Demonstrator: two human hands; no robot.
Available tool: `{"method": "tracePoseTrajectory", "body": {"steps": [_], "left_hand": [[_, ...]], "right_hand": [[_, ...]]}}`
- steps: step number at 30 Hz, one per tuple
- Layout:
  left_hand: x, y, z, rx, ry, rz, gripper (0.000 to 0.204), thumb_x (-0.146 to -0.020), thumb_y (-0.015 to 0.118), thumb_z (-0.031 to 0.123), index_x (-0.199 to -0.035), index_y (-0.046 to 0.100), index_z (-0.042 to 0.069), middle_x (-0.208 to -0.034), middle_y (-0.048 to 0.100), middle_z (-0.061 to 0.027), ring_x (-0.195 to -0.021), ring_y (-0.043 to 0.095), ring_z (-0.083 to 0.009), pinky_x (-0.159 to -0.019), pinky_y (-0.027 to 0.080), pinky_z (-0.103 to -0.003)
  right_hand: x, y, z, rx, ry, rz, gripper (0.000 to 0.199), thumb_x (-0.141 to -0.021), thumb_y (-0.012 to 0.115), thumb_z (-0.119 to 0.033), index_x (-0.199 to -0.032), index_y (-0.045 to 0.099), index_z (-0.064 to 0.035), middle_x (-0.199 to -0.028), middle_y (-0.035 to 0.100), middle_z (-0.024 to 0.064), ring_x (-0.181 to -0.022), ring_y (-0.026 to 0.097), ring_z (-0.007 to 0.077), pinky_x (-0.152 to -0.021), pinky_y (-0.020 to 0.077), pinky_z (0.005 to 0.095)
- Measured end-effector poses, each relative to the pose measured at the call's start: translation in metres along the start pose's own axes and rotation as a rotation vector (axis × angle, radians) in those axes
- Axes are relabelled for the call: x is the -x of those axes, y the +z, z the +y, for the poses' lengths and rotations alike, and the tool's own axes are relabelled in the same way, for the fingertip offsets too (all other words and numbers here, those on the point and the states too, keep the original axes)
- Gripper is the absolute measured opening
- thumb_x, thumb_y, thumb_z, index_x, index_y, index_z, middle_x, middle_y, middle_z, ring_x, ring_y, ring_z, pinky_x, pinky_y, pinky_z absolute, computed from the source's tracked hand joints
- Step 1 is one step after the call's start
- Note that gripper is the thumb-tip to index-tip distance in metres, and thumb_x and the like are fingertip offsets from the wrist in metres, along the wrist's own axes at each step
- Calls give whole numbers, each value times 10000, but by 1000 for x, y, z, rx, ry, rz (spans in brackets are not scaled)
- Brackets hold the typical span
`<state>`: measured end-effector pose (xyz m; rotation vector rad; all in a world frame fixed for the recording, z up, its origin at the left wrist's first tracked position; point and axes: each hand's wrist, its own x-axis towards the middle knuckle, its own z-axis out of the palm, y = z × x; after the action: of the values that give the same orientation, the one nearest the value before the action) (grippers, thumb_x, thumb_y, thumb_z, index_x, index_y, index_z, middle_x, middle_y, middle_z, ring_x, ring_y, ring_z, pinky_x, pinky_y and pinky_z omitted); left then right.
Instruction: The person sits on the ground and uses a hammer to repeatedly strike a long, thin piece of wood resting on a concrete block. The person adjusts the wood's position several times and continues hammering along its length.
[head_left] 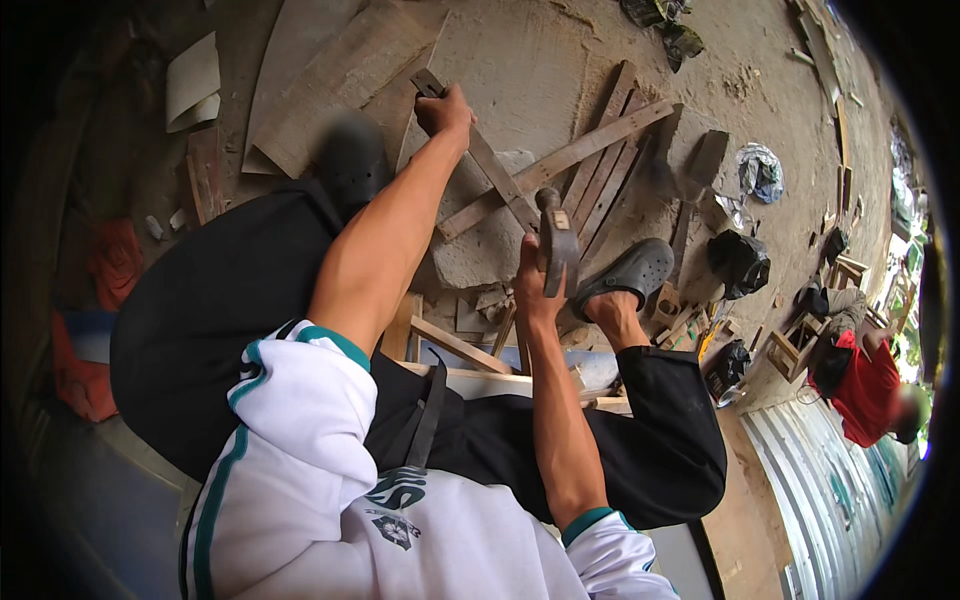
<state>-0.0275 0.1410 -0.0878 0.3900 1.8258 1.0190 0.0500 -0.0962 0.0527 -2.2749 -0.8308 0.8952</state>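
Note:
My left hand [445,110] is closed round the far end of a narrow wooden strip [492,165]. The strip slants toward me and to the right, over a grey concrete block [470,245]. My right hand [535,285] is closed on a claw hammer, its dark metal head [557,245] standing up beside the fingers. The hammer's handle is mostly hidden by the hand and forearm. The strip's near end meets my right hand; I cannot tell whether the fingers also grip it. Another wooden strip [600,145] crosses under the held one.
Several brown wooden strips [610,165] lie beyond the block. Wide boards [345,85] lie at the far left. My dark clogs [640,275] flank the block. A black plastic bag [738,262] sits to the right. A person in a red shirt [860,395] is at the far right.

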Motion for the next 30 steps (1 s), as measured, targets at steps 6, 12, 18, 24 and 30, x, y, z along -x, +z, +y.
{"method": "tracePoseTrajectory", "body": {"steps": [6,12,18,24,30], "left_hand": [[-3,-2,2,-2,-15,-11,259,-821,609,106,-631,454,23,-559,534,-89,-401,538,-218,-406,466,-377],[0,-9,9,29,41,-24,246,-822,613,102,-653,457,16,-563,536,-96,-415,563,-223,-409,462,-388],[3,-3,1,23,95,5,240,-826,613,113,-677,484,-24,-576,558,-117,-425,584,-233,-420,462,-390],[-2,-7,2,-20,90,-3,224,-839,600,122,-736,495,-48,-593,584,-142,-425,582,-240,-426,468,-388],[2,-2,3,16,113,-31,198,-835,588,106,-772,485,-52,-608,580,-143,-430,582,-242,-425,470,-384]], "right_hand": [[3,21,31,-94,74,-10,298,-936,630,-277,-797,603,-15,-567,470,-6,-526,433,154,-518,388,370],[9,-12,-20,-71,-137,42,269,-946,593,-251,-851,616,0,-605,538,130,-545,524,279,-539,400,427],[-5,1,-13,-46,196,-70,284,-903,648,-284,-941,657,-3,-647,574,94,-595,546,195,-603,459,380],[-11,-8,11,-192,-6,-24,261,-928,634,-268,-975,645,-12,-769,600,131,-635,557,270,-644,455,381],[-17,31,19,106,247,-11,327,-891,610,-293,-847,637,30,-635,596,153,-597,590,271,-595,469,419]]}}
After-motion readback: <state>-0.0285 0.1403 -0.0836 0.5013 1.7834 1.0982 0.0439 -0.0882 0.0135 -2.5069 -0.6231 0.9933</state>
